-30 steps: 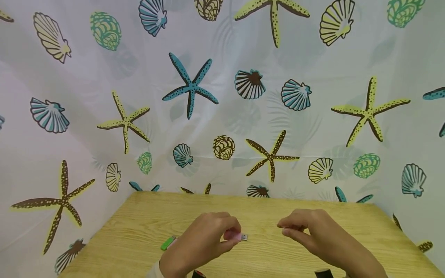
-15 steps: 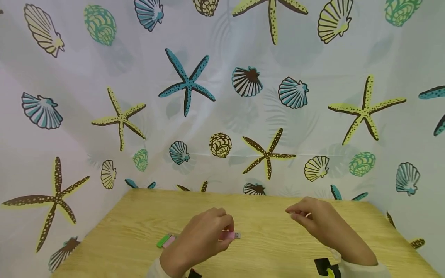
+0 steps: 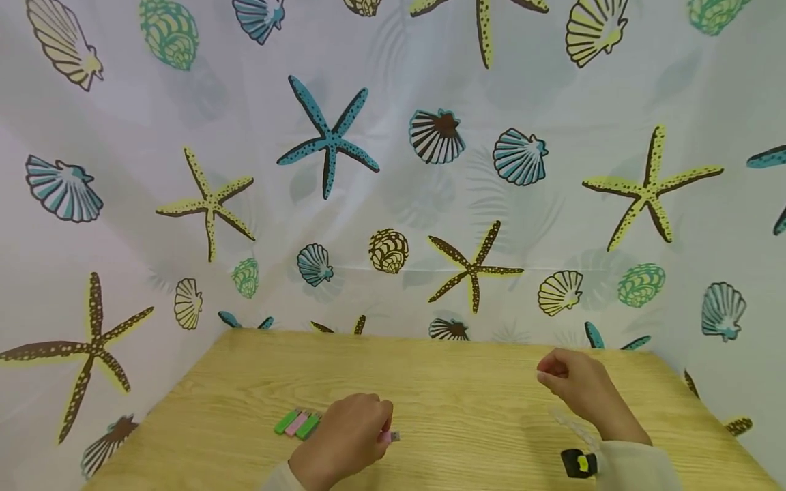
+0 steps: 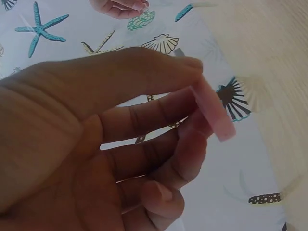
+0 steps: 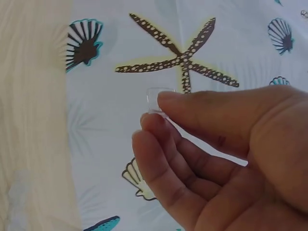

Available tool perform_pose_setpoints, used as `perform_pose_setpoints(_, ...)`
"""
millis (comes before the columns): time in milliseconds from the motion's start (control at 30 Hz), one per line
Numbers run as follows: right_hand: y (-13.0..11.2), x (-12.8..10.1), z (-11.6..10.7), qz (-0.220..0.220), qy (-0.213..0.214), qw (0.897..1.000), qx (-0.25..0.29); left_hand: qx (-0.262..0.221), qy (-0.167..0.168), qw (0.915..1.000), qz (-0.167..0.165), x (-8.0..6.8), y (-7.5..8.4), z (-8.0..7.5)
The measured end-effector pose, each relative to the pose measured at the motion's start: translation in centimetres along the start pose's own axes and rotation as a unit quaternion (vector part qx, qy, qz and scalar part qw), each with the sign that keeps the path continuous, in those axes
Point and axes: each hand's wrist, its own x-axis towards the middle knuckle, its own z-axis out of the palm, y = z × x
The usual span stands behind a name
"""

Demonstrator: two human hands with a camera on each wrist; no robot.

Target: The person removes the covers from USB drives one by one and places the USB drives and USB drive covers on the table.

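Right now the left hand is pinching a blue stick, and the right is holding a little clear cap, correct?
Not quite: the stick in the left hand is pink, not blue, as the left wrist view shows. The right hand does hold a little clear cap.

Left hand (image 3: 344, 440): lowered the pink USB stick (image 3: 388, 436) towards the table (image 3: 467, 382).
Right hand (image 3: 574, 385): drew away rightward, pinching the clear cap (image 5: 156, 100).

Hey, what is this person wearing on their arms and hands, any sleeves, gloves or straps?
Both hands are bare, with no gloves or rings visible. The left hand comes out of a pale cream sleeve cuff. The right hand has a matching light cream sleeve, and a small black device with a yellow mark sits at that wrist.
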Motion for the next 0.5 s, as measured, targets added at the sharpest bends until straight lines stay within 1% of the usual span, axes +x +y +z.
perform_pose_setpoints(100,1.2,0.3,0.1,0.021,-0.004,1.0,0.003,0.004,-0.017,0.9998,-0.003,0.4,-0.6,0.8)
perform_pose_setpoints(167,2.0,0.5,-0.1,0.037,-0.012,0.999,0.006,0.003,-0.028,0.9995,-0.012,0.8,-0.9,1.4)
perform_pose_setpoints(333,4.2,0.9,-0.3,0.079,-0.026,0.996,0.013,0.012,-0.044,0.9979,-0.047,1.6,-1.2,2.9)
perform_pose_setpoints(500,5.8,1.2,0.7,0.111,-0.048,0.992,0.033,0.035,-0.067,0.994,-0.08,1.8,-1.5,4.4)
